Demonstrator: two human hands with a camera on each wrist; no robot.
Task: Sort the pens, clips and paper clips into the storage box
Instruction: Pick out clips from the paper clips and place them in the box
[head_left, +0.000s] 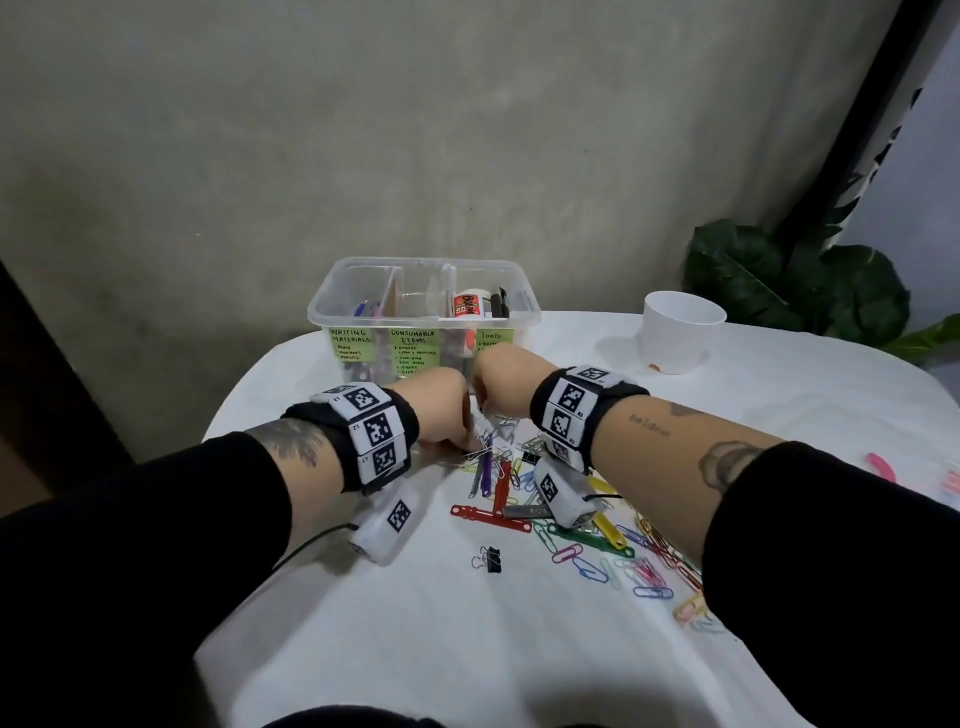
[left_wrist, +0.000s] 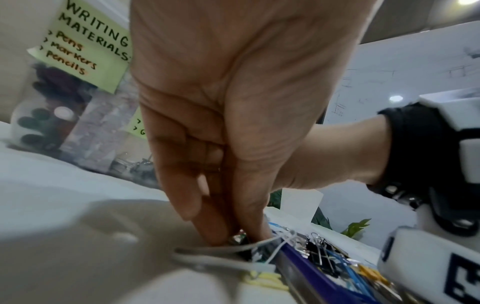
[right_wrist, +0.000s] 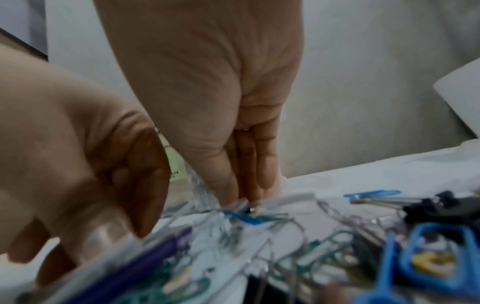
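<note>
Just before the storage box, the left hand pinches paper clips; the right hand seemingly does too, though blurred; next, lift them into a compartment.

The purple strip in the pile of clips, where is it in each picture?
Head: purple strip lies in the middle, just below the two hands.
Left wrist: bottom right, under the left hand.
Right wrist: bottom left, blurred, below the left hand.
Shared landmark: green label on the storage box.
</note>
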